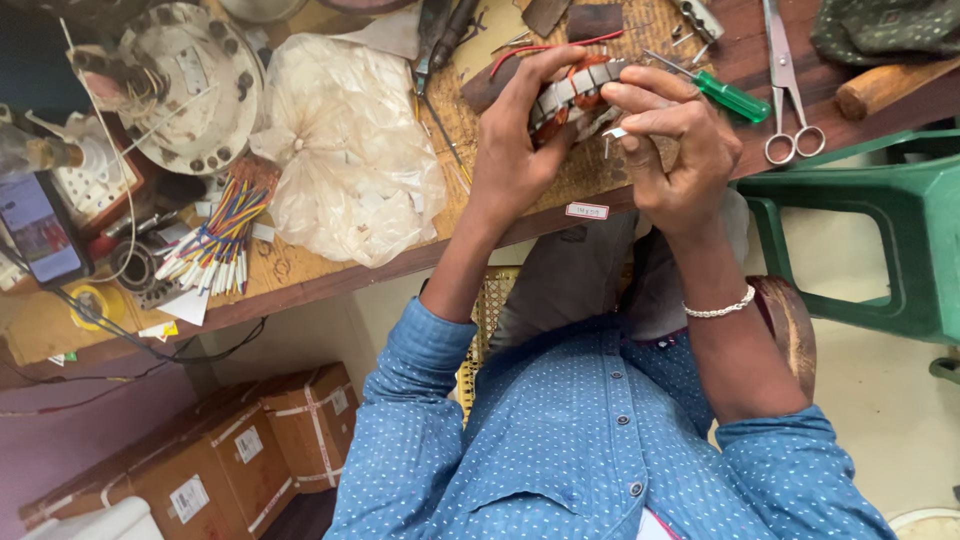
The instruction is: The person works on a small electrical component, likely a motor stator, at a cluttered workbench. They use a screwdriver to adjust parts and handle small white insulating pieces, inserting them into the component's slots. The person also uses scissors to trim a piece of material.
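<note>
Both hands, left hand (515, 150) and right hand (670, 150), clamp one motor stator (572, 95) over the workbench (330, 275); one green screwdriver (725, 95), one pair of scissors (785, 90), one plastic bag (355, 150) lie nearby.

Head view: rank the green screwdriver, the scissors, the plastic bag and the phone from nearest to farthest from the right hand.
From the right hand:
1. Green screwdriver, just beyond the knuckles, on the bench.
2. Scissors, a little farther along the same side.
3. Plastic bag, across the bench past the left hand.
4. Phone, at the far edge of the picture.
</note>
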